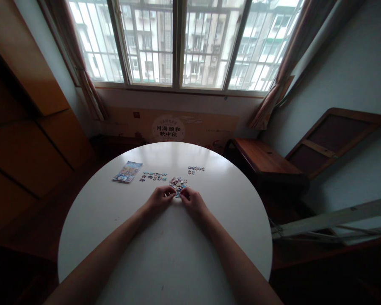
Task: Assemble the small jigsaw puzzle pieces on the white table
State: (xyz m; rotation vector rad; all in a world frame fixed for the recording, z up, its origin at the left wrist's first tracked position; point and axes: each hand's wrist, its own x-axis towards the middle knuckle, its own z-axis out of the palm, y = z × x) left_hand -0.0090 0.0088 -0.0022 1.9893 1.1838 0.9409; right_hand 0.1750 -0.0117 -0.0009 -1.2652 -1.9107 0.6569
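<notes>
Both my hands meet near the middle of a round white table (165, 254). My left hand (160, 198) and my right hand (192, 200) have their fingers curled and pinched together over a small blue puzzle piece (178, 194), which lies between the fingertips. Just beyond them is a small heap of loose puzzle pieces (178, 183). A joined strip of pieces (153, 176) lies to the left of the heap, and a smaller joined cluster (196, 170) to the right. A colourful picture card (128, 171) rests further left.
A barred window (180, 42) with curtains fills the far wall. Below it leans a cardboard panel with printed characters (168, 128). A wooden bench (263, 159) and a leaning wooden frame (333, 142) stand right of the table. Wooden cabinets (25, 127) line the left.
</notes>
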